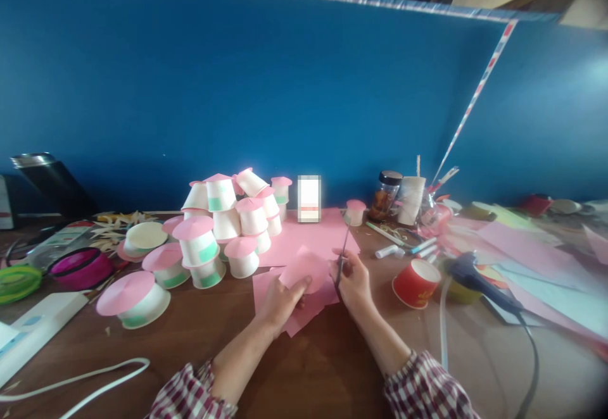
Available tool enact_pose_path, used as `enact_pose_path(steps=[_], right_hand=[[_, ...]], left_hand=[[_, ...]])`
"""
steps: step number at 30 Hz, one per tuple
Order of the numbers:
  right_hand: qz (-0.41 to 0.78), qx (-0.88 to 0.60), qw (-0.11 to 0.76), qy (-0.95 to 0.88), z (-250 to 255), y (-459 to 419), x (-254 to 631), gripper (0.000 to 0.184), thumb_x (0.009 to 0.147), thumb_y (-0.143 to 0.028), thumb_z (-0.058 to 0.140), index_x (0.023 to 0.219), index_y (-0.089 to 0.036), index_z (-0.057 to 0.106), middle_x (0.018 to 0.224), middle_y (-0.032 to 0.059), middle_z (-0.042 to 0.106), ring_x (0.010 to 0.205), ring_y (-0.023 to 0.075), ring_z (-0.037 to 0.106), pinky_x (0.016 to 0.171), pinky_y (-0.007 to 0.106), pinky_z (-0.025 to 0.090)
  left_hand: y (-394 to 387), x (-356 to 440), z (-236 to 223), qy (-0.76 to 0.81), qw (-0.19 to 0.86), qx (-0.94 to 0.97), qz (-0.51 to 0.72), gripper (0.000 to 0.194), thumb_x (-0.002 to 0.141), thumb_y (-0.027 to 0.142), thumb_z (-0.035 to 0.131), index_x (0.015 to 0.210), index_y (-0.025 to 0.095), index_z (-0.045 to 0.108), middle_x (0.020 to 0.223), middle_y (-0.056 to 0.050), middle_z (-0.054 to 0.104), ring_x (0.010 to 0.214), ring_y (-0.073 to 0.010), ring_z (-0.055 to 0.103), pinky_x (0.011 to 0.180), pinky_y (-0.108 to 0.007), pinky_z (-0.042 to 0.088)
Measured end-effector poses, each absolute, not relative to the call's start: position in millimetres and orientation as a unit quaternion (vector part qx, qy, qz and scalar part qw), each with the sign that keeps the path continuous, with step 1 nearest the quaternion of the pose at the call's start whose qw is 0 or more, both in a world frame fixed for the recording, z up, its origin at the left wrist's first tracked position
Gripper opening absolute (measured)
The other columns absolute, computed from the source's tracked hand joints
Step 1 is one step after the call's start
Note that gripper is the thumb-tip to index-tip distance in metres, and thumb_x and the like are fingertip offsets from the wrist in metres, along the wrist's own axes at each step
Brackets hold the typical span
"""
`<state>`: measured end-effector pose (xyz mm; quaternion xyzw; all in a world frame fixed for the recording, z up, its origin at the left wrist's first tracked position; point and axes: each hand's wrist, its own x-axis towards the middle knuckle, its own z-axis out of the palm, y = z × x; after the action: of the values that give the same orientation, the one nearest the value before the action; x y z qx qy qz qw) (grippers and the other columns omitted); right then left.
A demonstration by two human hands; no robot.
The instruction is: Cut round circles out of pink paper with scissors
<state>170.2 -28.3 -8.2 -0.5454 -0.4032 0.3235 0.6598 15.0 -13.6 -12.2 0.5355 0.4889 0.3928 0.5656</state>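
Between thumb and fingers, my left hand grips a rounded piece of pink paper. My right hand is closed around scissors, whose blades point up and away from me, just right of the paper. Under both hands, pink paper sheets lie on the brown table. To the left stand several stacked white paper cups with pink paper discs on them, among them a front cup. One small capped cup stands beyond the scissors.
A red paper cup and a dark-handled corded tool lie to the right, near loose coloured papers. Behind are a lidded jar and stacked cups. A power strip and white cable are at left.
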Motion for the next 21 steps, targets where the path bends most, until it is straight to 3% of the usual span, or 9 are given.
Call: enact_pose_path(steps=[9, 21], right_hand=[[0.308, -0.563, 0.647, -0.412, -11.2, -27.0, 172.3, 0.034, 0.066, -0.030, 0.070, 0.095, -0.014, 0.064, 0.063, 0.0005, 0.060, 0.053, 0.0123, 0.051, 0.048, 0.022, 0.041], [0.317, -0.551, 0.656, -0.407, -8.1, -28.0, 170.7, 0.034, 0.065, -0.031, 0.070, 0.094, -0.014, 0.062, 0.062, 0.0000, 0.058, 0.052, 0.0117, 0.051, 0.044, 0.020, 0.040]], left_hand=[[-12.9, 12.6, -12.8, 0.466, 0.594, 0.518, 0.402, 0.034, 0.070, 0.045, 0.066, 0.080, 0.012, 0.064, 0.059, -0.004, 0.060, 0.051, -0.0142, 0.054, 0.050, -0.024, 0.045], [-12.0, 14.7, -12.8, 0.481, 0.554, 0.548, 0.402, 0.032, 0.070, 0.044, 0.064, 0.066, 0.013, 0.060, 0.050, -0.004, 0.059, 0.045, -0.0152, 0.054, 0.048, -0.026, 0.044]])
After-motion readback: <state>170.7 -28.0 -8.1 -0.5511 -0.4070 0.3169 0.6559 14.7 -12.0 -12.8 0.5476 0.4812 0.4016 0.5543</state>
